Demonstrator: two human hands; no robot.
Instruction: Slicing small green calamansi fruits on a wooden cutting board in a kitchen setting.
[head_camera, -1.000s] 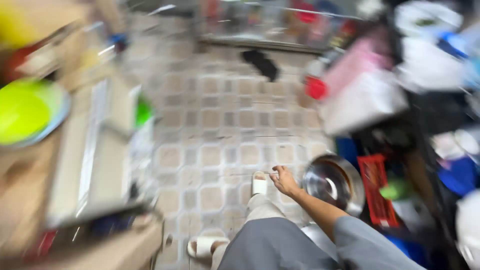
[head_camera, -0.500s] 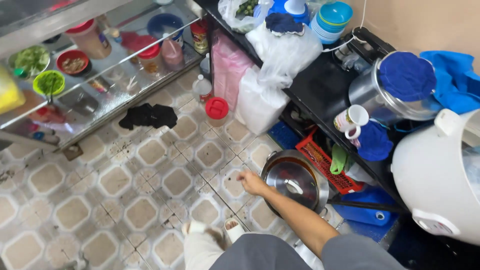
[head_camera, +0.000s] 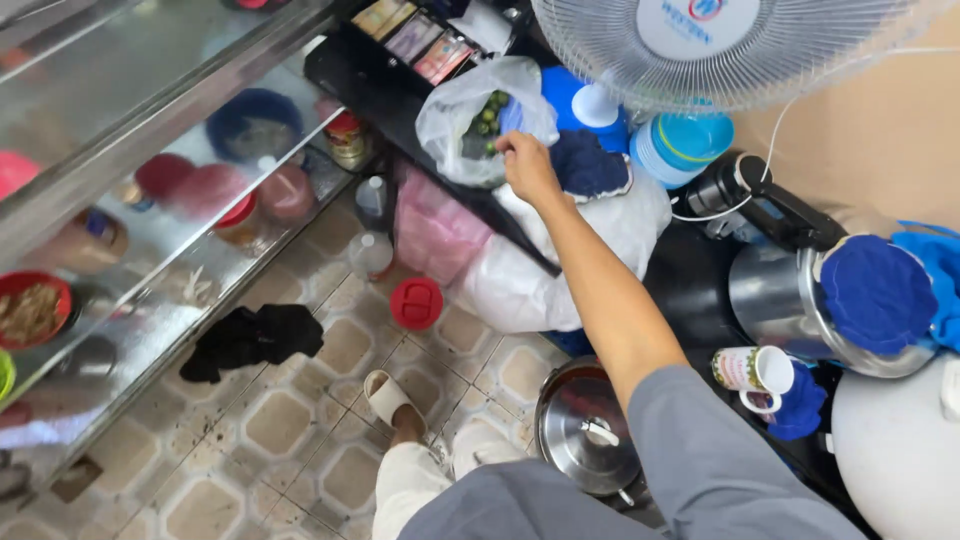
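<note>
Right hand (head_camera: 527, 165): I reach out to the clear plastic bag (head_camera: 470, 110); my fingers curl at its open rim, though I cannot tell if they pinch it.
Bag: holds small green fruit (head_camera: 485, 118), on the black shelf (head_camera: 400, 95) beneath the fan (head_camera: 700, 50).
Below my arm: steel pot lid (head_camera: 590, 430).

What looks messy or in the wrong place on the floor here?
A crumpled black cloth lies loose on the patterned tile floor beside the glass display case, and a round red lid sits on the tiles near the pink bag. Dark specks dirty the tiles. The right hand reaches into a clear plastic bag.
</note>
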